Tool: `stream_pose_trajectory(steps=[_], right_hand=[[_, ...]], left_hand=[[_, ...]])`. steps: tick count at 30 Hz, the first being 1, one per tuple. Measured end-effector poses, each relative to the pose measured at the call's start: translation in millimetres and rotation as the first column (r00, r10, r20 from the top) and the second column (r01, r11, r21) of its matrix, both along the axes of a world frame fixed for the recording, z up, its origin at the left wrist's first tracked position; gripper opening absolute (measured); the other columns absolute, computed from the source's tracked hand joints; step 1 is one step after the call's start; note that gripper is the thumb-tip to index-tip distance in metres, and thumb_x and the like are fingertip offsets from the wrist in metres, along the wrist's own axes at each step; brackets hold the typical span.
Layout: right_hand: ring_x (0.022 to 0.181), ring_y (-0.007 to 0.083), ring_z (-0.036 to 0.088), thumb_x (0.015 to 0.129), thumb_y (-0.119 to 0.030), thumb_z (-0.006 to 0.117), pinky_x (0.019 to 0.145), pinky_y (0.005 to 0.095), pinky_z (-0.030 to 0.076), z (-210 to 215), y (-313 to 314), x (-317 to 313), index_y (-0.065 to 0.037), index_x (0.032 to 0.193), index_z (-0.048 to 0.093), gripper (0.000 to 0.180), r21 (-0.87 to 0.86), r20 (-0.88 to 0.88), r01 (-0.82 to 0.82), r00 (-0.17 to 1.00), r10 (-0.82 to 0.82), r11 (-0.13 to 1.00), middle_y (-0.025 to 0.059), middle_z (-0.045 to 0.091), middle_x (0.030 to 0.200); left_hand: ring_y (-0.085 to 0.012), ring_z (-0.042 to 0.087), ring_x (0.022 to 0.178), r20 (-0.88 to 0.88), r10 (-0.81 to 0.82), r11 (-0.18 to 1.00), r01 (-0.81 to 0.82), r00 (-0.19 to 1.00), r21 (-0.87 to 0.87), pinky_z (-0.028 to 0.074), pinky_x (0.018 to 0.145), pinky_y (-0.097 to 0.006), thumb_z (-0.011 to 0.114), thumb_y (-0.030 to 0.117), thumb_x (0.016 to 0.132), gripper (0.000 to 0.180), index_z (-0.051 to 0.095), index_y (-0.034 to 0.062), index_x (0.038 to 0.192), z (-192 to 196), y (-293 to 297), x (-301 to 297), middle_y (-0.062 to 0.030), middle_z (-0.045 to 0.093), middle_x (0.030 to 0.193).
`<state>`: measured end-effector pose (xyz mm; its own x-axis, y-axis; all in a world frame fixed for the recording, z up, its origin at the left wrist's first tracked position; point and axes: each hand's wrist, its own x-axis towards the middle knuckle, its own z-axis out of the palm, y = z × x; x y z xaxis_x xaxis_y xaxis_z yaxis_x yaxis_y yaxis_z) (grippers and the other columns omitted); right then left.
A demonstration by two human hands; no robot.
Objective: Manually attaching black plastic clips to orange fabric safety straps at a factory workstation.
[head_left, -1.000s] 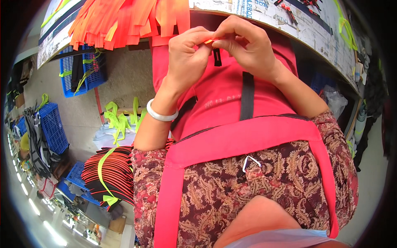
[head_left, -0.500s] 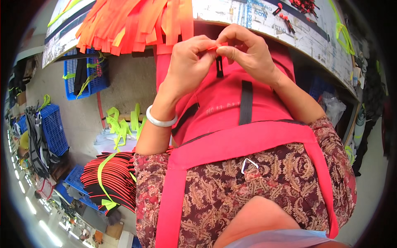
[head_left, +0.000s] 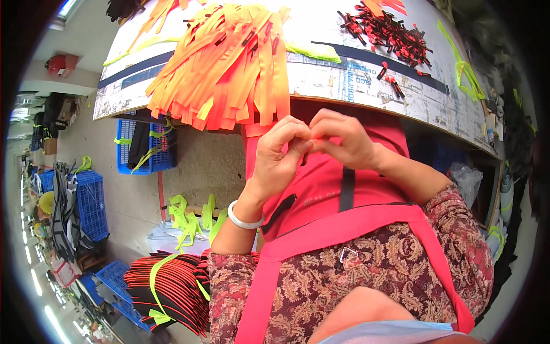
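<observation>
My left hand [head_left: 281, 152] and my right hand [head_left: 346, 139] meet in front of the red apron [head_left: 378, 137], just below the near table edge. Thumbs and fingertips of both are pinched together on a small orange-and-black strap piece [head_left: 318, 140]. Most of it is hidden by the fingers; a bit of orange shows between them, and a dark end pokes out below the left fingers. On the table, left of the hands, a thick bundle of orange strips [head_left: 229, 63] hangs over the edge. Farther right lies a pile of small black-and-red pieces [head_left: 392, 40].
A few loose black-and-red pieces [head_left: 394, 86] lie near the edge of the worn white table [head_left: 321, 86]. Yellow-green straps [head_left: 470, 80] are at its right. Blue crates [head_left: 91, 206] stand at left, and a tied stack of black-and-red pieces [head_left: 166, 292] sits beside my left arm.
The view has tilted up, showing more of the table. My hands have drawn closer together, and the black part that hung below the fingers is now mostly covered.
</observation>
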<state>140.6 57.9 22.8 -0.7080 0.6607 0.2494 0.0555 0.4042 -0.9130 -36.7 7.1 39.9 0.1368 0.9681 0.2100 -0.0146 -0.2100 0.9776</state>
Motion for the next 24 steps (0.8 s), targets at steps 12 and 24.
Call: stream_pose_trajectory(steps=[12, 24], right_hand=[[0.066, 0.0134, 0.062, 0.089, -0.028, 0.063, 0.06, 0.0267, 0.049, -9.6, 141.5, -82.4, 0.002, 0.093, 0.063, 0.03, -0.476, -0.015, 0.155, 0.983, -0.184, 0.866, 0.0064, 0.064, 0.075], [0.072, 0.0075, 0.055, 0.087, -0.011, 0.064, 0.068, 0.0227, 0.048, 67.3, 68.6, -46.8, 0.0, 0.116, 0.058, 0.032, 0.115, -0.096, 0.22, 0.973, -0.21, 0.969, 0.0009, 0.058, 0.081]], left_hand=[[-0.0151, 0.054, 0.09, 0.046, 0.454, 0.871, -0.454, 0.89, 0.19, 0.044, 0.081, -0.027, 0.064, 0.0, 0.083, 0.017, 0.061, 0.0008, 0.1, 2.7, 1.3, -46.6, -0.0064, 0.056, 0.099], [-0.0132, 0.058, 0.076, -0.049, 0.407, 0.909, -0.41, 0.912, -0.08, 0.047, 0.069, -0.025, 0.061, -0.006, 0.083, 0.011, 0.065, 0.001, 0.09, -8.4, -47.8, -63.3, -0.0053, 0.059, 0.088]])
